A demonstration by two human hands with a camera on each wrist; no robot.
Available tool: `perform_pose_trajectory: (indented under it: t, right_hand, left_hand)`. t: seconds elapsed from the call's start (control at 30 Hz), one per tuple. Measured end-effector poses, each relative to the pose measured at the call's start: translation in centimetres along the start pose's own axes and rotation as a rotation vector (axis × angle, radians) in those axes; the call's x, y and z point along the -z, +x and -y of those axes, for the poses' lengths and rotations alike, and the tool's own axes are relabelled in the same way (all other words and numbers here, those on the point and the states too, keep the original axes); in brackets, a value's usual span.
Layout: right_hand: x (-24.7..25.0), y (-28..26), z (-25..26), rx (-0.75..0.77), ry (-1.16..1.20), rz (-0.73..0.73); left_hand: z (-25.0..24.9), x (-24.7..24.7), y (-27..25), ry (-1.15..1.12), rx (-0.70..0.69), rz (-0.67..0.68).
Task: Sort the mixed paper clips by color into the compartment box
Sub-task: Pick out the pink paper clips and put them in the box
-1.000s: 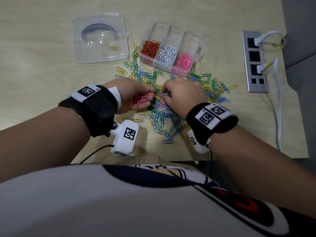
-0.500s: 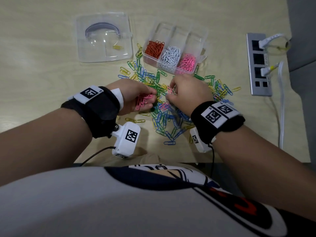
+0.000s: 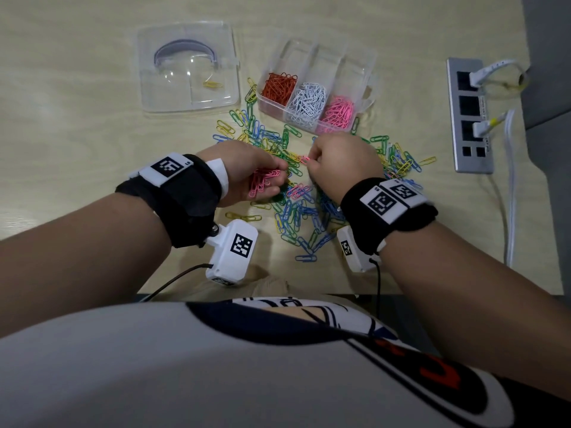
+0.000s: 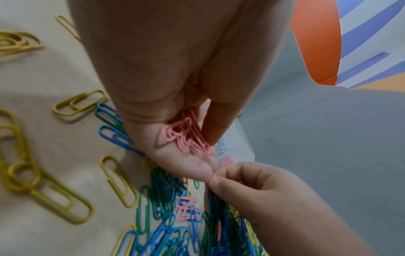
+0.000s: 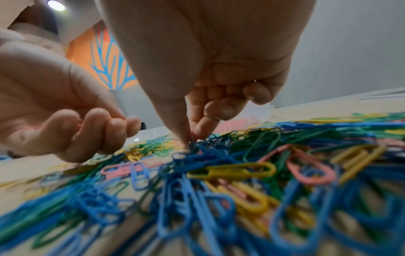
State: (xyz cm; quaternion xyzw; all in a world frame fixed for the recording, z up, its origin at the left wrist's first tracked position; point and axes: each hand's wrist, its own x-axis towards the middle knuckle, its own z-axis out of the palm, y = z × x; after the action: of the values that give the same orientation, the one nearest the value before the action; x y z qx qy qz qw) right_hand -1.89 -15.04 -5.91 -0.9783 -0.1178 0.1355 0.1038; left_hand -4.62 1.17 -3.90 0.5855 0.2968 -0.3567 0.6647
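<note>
A clear compartment box (image 3: 361, 61) stands at the back of the table with red clips (image 3: 278, 88), white clips (image 3: 307, 103) and pink clips (image 3: 338, 114) in separate sections. A mixed pile of paper clips (image 3: 296, 217) in blue, green, yellow and pink lies in front of it. My left hand (image 3: 247, 171) cups a bunch of pink clips (image 4: 186, 136) in its curled fingers. My right hand (image 3: 336, 159) pinches one pink clip (image 3: 304, 159) between thumb and forefinger, just above the pile and close to the left fingertips.
The clear box lid (image 3: 188, 67) lies at the back left with a yellow clip (image 3: 213, 84) on it. A grey power strip (image 3: 469, 115) with white plugs and cables runs along the right. The table's front edge is close to my body.
The right hand lifted slightly from the pile and now pinches a pink clip near the left fingertips. The left hand kept its pink bunch and barely moved.
</note>
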Motion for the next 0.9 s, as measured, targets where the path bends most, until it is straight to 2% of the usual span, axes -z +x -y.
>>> perform_pose_trajectory:
  t: [0.2, 0.27, 0.37, 0.43, 0.5, 0.57, 0.63, 0.73, 0.8, 0.9]
  right_hand:
    - [1.3, -0.8, -0.3, -0.025, 0.198, -0.079]
    - [1.5, -1.2, 0.4, 0.037, 0.316, -0.108]
    - [1.5, -2.0, 2.0, 0.202, 0.419, -0.075]
    - [1.2, -2.0, 2.4, 0.206, 0.408, -0.122]
    - [0.8, -1.4, 1.8, 0.146, 0.309, -0.168]
    - [0.3, -1.0, 1.0, 0.122, 0.036, -0.073]
    - [-0.2, -0.8, 0.5, 0.161, -0.148, -0.001]
    - [-0.3, -0.7, 0.6, 0.199, -0.206, -0.029]
    - [0.0, -0.9, 0.6, 0.180, -0.122, -0.063]
    - [0.7, -1.5, 1.3, 0.227, 0.204, -0.077]
  left_hand:
    - [0.0, 0.0, 0.2, -0.030, 0.029, 0.002]
    - [-0.1, -0.2, 0.4, -0.054, 0.041, -0.009]
    - [-0.3, -0.8, 0.6, -0.084, 0.042, -0.009]
    - [-0.4, -1.1, 0.5, -0.090, 0.044, -0.004]
    - [-0.4, -0.9, 0.4, -0.107, 0.056, -0.019]
    - [-0.3, -0.6, 0.3, -0.092, 0.057, -0.037]
    - [-0.2, -0.2, 0.2, -0.071, 0.053, -0.056]
    - [0.0, 0.2, 0.3, -0.063, 0.056, -0.077]
    - [0.1, 0.2, 0.3, -0.053, 0.051, -0.075]
    - [0.1, -0.1, 0.2, -0.046, 0.038, -0.069]
